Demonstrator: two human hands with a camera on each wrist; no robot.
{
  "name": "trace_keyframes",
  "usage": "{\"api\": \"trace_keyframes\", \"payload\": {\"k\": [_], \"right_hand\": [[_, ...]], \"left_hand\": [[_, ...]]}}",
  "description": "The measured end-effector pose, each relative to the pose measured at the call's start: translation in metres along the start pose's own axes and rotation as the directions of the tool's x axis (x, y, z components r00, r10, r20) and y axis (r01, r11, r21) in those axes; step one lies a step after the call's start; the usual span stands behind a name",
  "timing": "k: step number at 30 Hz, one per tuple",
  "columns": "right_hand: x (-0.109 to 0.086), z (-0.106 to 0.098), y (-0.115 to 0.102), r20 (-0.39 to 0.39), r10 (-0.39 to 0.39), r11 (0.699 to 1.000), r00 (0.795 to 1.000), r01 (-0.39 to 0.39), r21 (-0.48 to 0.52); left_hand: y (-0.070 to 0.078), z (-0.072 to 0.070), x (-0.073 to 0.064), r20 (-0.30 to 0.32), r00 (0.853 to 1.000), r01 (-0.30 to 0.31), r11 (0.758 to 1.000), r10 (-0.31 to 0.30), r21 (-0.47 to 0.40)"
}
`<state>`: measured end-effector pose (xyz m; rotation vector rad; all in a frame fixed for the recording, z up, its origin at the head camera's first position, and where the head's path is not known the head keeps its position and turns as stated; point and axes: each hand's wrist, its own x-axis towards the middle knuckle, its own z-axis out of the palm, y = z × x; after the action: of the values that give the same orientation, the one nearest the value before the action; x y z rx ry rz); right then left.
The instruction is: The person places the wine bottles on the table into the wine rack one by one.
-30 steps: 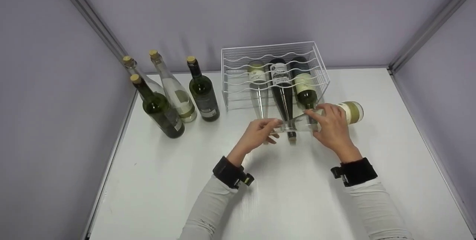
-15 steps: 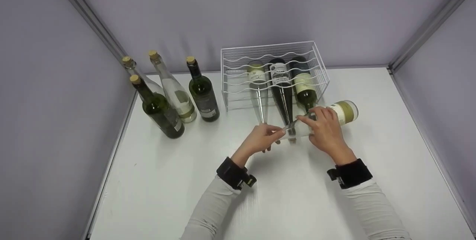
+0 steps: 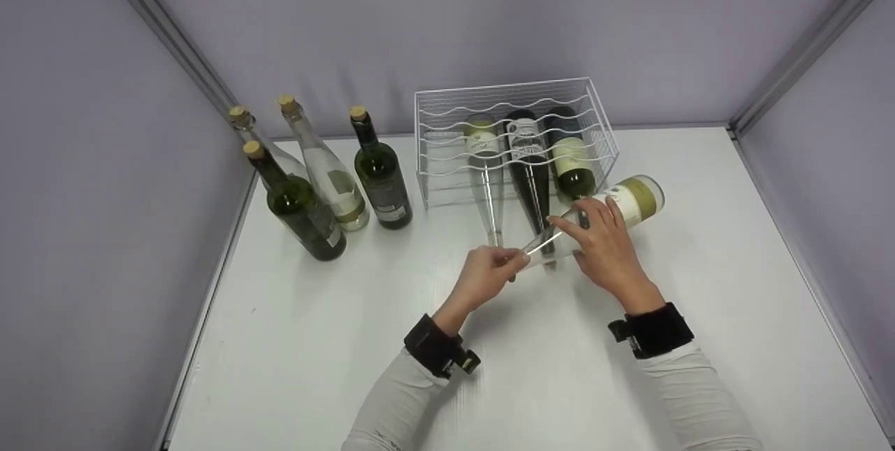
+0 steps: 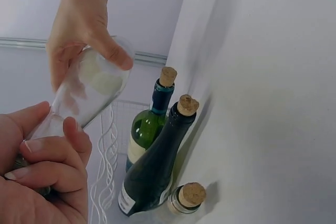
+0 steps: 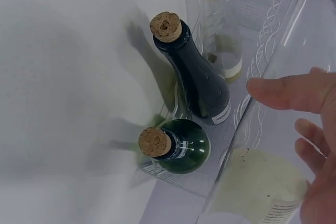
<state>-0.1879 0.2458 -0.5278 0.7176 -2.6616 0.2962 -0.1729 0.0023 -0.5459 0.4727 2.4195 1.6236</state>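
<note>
A clear glass wine bottle point(image 3: 635, 201) with a cream and olive label is held in the air, lying slantwise, its base toward the back right. My left hand point(image 3: 484, 275) pinches its neck at the lower left; the mouth is hidden by the fingers. Around the bottle's body curls my right hand point(image 3: 607, 248), thumb and fingers on opposite sides. Behind it is a white wire rack point(image 3: 503, 85) where three corked bottles lie, necks forward: a clear bottle point(image 3: 487, 182), a dark bottle point(image 3: 533, 182) and a green bottle point(image 3: 575, 175), partly covered by the held one.
On the left of the white table point(image 3: 314, 360) several corked bottles stand upright: a dark green bottle point(image 3: 383, 185), a green bottle point(image 3: 301, 206), a clear bottle point(image 3: 328, 175) and another clear bottle point(image 3: 283, 157) behind. Grey panels point(image 3: 489, 24) enclose the table.
Both hands have shifted the held bottle slightly toward me. Its base has moved left and back while the neck has dropped forward, so it slants more. The other bottles and the rack stay put.
</note>
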Motion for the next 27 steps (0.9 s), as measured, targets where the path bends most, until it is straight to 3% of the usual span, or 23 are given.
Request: {"api": "trace_keyframes", "payload": {"k": [6, 13, 20, 27], "right_hand": [[-0.002, -0.004, -0.009, -0.048, 0.037, 0.994, 0.998, -0.031, 0.106], [-0.011, -0.006, -0.017, -0.084, 0.145, 0.955, 0.986, -0.117, 0.271], [-0.018, -0.005, -0.021, -0.047, 0.283, 0.884, 0.958, -0.242, 0.399], [-0.023, -0.001, -0.026, 0.046, 0.293, 0.833, 0.955, -0.278, 0.477]], "left_hand": [[-0.005, -0.001, -0.013, -0.053, 0.999, -0.002, 0.999, 0.001, -0.034], [-0.008, -0.012, -0.023, -0.104, 0.994, 0.008, 0.999, -0.012, -0.042], [-0.014, -0.025, -0.033, -0.118, 0.989, 0.077, 0.993, -0.087, -0.091], [-0.024, -0.039, -0.042, -0.115, 0.978, 0.15, 0.971, -0.174, -0.187]]}}
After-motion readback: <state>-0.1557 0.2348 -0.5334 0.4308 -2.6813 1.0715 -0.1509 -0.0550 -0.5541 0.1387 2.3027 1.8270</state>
